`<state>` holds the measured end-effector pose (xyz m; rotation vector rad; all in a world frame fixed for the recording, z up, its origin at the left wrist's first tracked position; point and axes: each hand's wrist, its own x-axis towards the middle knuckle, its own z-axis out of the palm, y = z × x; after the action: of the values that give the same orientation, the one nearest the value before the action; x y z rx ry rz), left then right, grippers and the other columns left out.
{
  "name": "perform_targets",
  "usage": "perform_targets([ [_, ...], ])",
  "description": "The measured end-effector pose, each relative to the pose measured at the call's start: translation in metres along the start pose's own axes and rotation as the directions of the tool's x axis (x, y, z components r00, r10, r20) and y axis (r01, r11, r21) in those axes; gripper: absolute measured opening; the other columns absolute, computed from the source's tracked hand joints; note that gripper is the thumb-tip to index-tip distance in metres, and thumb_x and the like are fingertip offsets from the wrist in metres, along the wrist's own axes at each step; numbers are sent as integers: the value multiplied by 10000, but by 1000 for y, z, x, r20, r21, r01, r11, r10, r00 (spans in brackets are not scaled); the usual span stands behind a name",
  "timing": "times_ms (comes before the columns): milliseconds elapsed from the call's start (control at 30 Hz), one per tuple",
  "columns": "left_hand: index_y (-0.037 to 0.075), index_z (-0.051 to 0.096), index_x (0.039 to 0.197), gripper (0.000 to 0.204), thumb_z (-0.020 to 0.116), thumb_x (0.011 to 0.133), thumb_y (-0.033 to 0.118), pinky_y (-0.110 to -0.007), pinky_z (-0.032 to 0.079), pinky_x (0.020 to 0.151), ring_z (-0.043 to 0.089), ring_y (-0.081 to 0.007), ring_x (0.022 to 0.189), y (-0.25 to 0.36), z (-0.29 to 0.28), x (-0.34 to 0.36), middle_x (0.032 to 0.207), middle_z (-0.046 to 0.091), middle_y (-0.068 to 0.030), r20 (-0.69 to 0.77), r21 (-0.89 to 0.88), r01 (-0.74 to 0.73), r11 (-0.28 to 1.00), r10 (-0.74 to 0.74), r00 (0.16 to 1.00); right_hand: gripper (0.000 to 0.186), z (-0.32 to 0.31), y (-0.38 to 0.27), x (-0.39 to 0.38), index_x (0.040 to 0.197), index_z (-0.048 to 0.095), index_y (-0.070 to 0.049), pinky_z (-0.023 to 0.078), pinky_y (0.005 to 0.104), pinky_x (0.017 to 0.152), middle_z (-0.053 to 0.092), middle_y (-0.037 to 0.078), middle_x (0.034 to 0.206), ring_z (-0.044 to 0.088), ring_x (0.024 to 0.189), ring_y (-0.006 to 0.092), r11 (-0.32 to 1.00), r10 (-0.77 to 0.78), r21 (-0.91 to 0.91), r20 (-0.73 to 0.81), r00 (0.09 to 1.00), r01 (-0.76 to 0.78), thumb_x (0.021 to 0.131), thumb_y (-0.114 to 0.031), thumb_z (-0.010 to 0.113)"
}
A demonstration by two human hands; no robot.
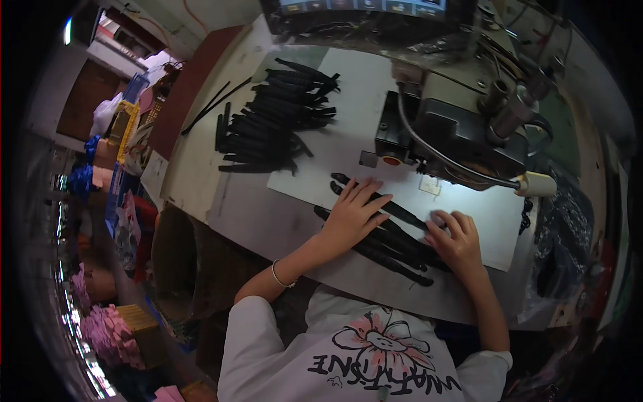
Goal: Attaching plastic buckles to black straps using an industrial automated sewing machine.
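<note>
Several narrow black strips, apparently fabric, lie slantwise on the table in front of me. My left hand (353,213) rests over the left part of the upper black strip (404,214), its fingers stretched out and spread. At that strip's right end, my right hand (458,242) has bent fingers, thumb and fingertips closing on the end. Nearer to me lie more black strips (392,266), partly covered by both hands. Just beyond the hands stands a sewing machine (445,110), its lamp lighting the white work surface (348,80). A small pale plate (430,185) sits below its head.
A heap of black strips (268,124) lies at the far left of the table, with two thin black strips (216,107) beside it. A screen (365,10) stands at the back. Clear plastic (566,228) lies at the right; pink pieces (110,335) are stacked at lower left.
</note>
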<state>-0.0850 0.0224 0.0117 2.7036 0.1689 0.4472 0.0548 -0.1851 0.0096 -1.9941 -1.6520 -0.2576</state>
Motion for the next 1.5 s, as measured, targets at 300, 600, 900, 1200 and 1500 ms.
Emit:
perform_targets([
  [300, 48, 661, 791, 48, 657, 745, 60, -326, 455, 661, 580, -241, 767, -72, -46, -37, 812, 620, -98, -487, -115, 349, 930, -359, 796, 159, -5, -6, -10, 771, 675, -69, 414, 297, 612, 559, 41, 770, 477, 743, 208, 943, 121, 309, 32, 992, -125, 619, -42, 714],
  [600, 33, 617, 831, 164, 683, 680, 33, -303, 466, 679, 574, -251, 804, -174, -82, -59, 840, 583, -94, -282, 8, 316, 949, -301, 911, 129, -3, 9, -11, 820, 651, -50, 401, 299, 615, 584, 59, 729, 512, 683, 205, 865, 310, 446, -114, 944, -230, 693, -46, 673],
  [900, 13, 550, 928, 157, 607, 785, 41, -316, 433, 694, 542, -208, 747, -156, -86, -53, 811, 559, -91, -123, -36, 431, 902, -432, 894, 102, -19, 90, -2, 859, 617, -2, 419, 318, 593, 567, 110, 719, 524, 646, 223, 723, 680, 384, -254, 688, -574, 791, -78, 604],
  [1200, 0, 528, 856, 69, 537, 861, 69, -224, 386, 564, 479, -83, 622, -134, -109, -65, 724, 551, -19, -21, -248, 516, 820, -537, 843, 167, 2, 137, 13, 957, 559, -7, 485, 331, 663, 615, 90, 821, 603, 742, 204, 773, 628, 253, -177, 758, -582, 791, -29, 566],
  [1500, -7, 591, 868, 129, 619, 800, 99, -255, 449, 668, 583, -135, 700, -12, -55, 41, 762, 611, -71, 337, -460, 382, 802, -241, 910, 183, -13, 88, -6, 981, 573, 33, 504, 222, 596, 629, 93, 845, 582, 636, 86, -406, 519, 844, 528, 672, -350, 885, -117, 532],
])
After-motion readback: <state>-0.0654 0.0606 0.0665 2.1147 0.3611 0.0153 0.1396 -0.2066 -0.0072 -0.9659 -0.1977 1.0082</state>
